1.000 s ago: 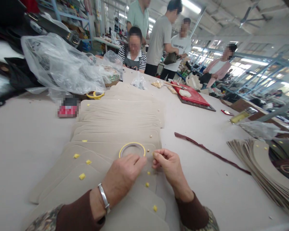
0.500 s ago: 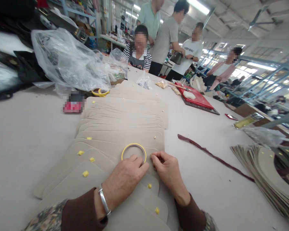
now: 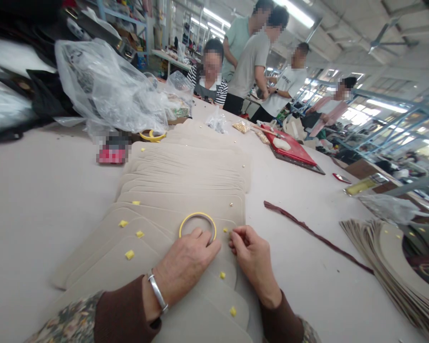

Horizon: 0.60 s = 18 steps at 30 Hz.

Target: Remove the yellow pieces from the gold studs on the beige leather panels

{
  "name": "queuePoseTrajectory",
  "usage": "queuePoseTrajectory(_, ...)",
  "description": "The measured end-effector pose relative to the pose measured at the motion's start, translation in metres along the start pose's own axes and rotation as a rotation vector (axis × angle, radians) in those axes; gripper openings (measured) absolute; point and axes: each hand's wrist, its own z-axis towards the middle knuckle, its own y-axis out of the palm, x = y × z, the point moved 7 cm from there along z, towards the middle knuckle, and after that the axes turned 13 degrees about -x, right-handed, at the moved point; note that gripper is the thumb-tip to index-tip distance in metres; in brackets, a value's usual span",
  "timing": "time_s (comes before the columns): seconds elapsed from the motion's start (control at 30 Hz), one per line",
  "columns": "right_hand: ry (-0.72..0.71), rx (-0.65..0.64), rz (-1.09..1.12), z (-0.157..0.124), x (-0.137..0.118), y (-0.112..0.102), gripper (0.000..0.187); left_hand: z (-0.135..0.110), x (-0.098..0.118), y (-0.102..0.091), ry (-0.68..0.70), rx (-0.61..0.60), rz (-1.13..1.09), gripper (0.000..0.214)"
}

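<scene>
My left hand is closed on a thin roll of yellow tape, which stands up from the beige panels. These panels have rounded corners and lie overlapped in a long fanned row. A small piece of yellow tape sits near the right corner of one panel. Just right of that piece, my right hand has thumb and forefinger pinched together; whatever is between them, if anything, is too small to make out. More yellow tape pieces dot the nearer panels, and a small metal stud shows on a panel farther back.
Right of the panels lies a dark red strip, with a curved stack of beige pieces beyond. A red board and a bag of gold-coloured bits are farther back. Clear plastic bags crowd the back left. Several people are across the table.
My right hand has shifted slightly right, off the panel's corner, and a yellow tape piece now shows where its fingertips were. My left hand keeps its hold on the roll.
</scene>
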Motion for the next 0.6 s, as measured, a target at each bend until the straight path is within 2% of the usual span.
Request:
queuePoseTrajectory(0.1, -0.151, 0.013, -0.202, -0.004, -0.014, 0.004, 0.014, 0.0, 0.0, 0.0, -0.003, -0.012, 0.008, 0.01)
queuePoseTrajectory(0.17, -0.194, 0.027, -0.304, -0.003, -0.02, 0.01, 0.016, 0.0, 0.001, 0.0, 0.0, -0.01, 0.022, 0.011)
queuePoseTrajectory(0.27, -0.181, 0.038, -0.374, 0.005, -0.021, 0.015, 0.018, 0.0, 0.001, -0.001, 0.009, -0.008, 0.04, 0.01)
queuePoseTrajectory(0.4, -0.12, 0.002, -0.337, 0.015, -0.02, 0.012, 0.018, 0.0, 0.0, -0.004, 0.028, 0.028, 0.049, 0.009)
queuePoseTrajectory(0.47, -0.082, -0.068, -0.302, 0.014, -0.019, 0.01, 0.018, -0.002, -0.003, -0.008, 0.038, 0.07, 0.024, 0.009)
queuePoseTrajectory(0.6, -0.004, -0.318, -0.175, 0.002, -0.013, 0.015, 0.021, -0.01, -0.012, -0.02, 0.073, 0.234, -0.113, 0.016)
